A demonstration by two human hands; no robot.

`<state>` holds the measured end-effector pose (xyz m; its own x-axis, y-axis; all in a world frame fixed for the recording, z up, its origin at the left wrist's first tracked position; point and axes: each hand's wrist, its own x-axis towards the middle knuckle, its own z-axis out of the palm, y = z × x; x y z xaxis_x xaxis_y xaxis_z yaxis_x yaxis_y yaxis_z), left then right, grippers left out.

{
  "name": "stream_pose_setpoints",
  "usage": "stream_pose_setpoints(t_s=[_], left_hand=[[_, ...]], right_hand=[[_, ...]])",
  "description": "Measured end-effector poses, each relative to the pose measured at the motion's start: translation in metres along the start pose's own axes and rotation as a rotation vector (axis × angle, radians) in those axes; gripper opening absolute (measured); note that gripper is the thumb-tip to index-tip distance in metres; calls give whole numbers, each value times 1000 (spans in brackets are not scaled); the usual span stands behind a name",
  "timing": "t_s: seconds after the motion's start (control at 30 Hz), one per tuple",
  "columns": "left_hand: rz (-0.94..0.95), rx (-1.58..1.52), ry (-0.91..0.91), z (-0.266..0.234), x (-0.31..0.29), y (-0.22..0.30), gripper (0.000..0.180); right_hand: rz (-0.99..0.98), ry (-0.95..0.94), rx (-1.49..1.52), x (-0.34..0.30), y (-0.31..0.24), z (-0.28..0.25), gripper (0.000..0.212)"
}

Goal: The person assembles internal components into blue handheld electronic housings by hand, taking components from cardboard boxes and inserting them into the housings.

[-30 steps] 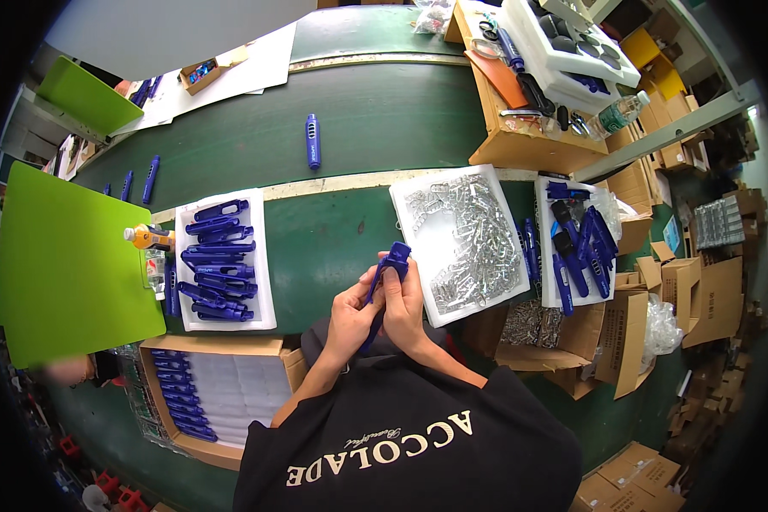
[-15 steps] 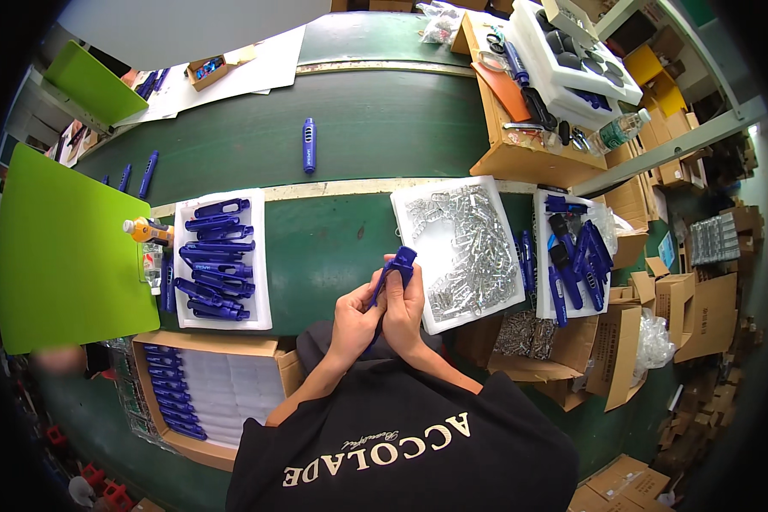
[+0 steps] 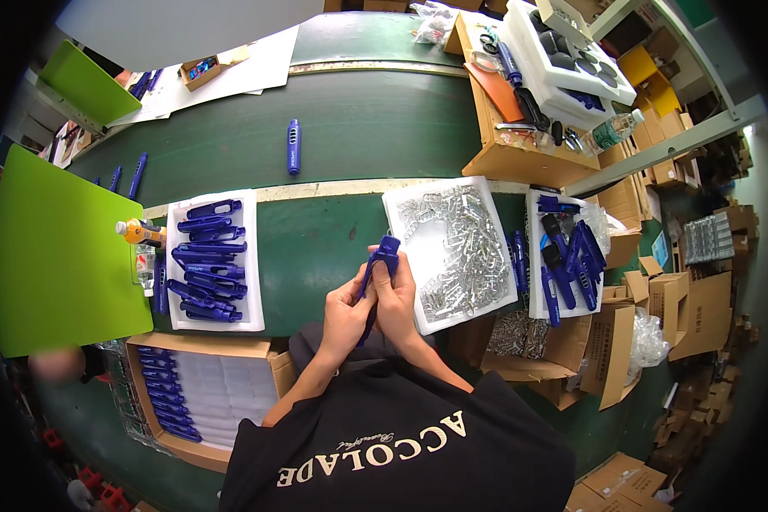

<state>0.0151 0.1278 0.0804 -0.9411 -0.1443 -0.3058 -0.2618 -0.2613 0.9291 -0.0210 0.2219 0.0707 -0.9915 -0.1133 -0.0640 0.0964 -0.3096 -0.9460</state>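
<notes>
A blue plastic casing (image 3: 387,247) is held between both hands over the near edge of the green table. My left hand (image 3: 346,314) is closed round its lower left side. My right hand (image 3: 396,300) grips it from the right, with the thumb pressed against the casing just below its wide end. Most of the lower part is hidden by the fingers. Right beside my right hand lies a white foam tray (image 3: 408,307) of small shiny metal parts (image 3: 469,247). Farther left, another white foam tray (image 3: 254,299) holds several similar blue casings (image 3: 213,270).
At the right stands a foam tray (image 3: 533,300) with more blue pieces. One blue pen-shaped piece (image 3: 293,147) lies on the belt ahead. An open carton (image 3: 282,369) is at lower left, a green panel (image 3: 64,256) at left. Beyond, a wooden stand (image 3: 520,162) carries tools and a bottle (image 3: 616,130).
The whole view has shifted slightly left. The casing's wide end has moved a little up and left, while both hands keep their grip on it.
</notes>
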Motion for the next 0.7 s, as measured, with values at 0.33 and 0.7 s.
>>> stream_pose_setpoints(t_s=[0.33, 0.7], left_hand=[[-28, -244, -110, -5, -7, 3, 33], [65, -82, 22, -10, -5, 0, 21]], right_hand=[[80, -66, 123, 12, -3, -15, 31], [-411, -91, -604, 12, -22, -14, 32]])
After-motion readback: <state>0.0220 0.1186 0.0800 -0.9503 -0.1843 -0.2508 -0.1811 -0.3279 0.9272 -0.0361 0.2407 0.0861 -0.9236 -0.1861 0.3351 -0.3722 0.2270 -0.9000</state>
